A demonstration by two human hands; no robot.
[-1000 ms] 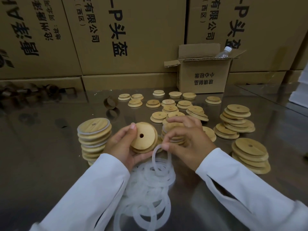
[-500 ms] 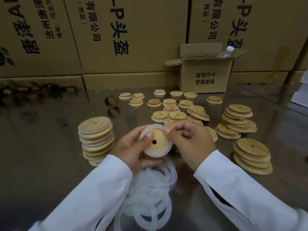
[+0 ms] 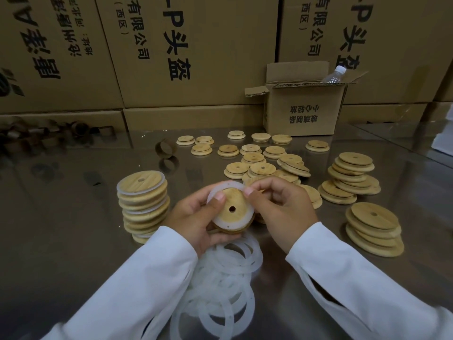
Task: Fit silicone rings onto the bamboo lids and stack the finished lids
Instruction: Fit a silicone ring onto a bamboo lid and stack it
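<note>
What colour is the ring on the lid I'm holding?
The ring is translucent white, clearest in the head view.

I see the stack of finished lids (image 3: 143, 204) left of my hands, loose rings (image 3: 225, 278) below them, bare lids (image 3: 269, 158) behind, piles (image 3: 372, 227) right.

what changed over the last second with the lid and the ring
The silicone ring, which dangled from the right hand below the bare bamboo lid, moved up and now lies around the lid's raised centre; the right hand pinches its upper edge. The left hand holds the lid as before. The finished stack and loose rings stayed put.
</note>
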